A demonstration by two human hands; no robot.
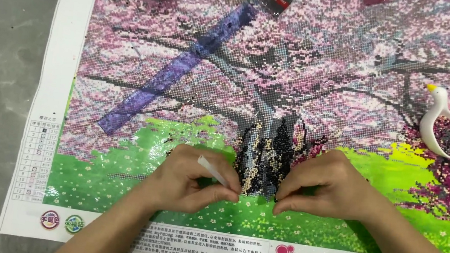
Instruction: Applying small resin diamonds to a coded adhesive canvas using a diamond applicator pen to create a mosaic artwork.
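- The left hand [190,178] holds a white pen [214,170] in a closed grip, its tip at the lower middle of the bead canvas [272,92].
- The right hand [321,185] pinches finger and thumb together on the canvas, touching the dark patch of beads [268,158] at the tree trunk; I cannot tell whether it holds anything.
- A purple ruler [178,67] lies slanted on the canvas's upper left.
- A white swan-shaped bead tray [445,128] sits near the right edge.
- The canvas lies on a grey floor [5,67].
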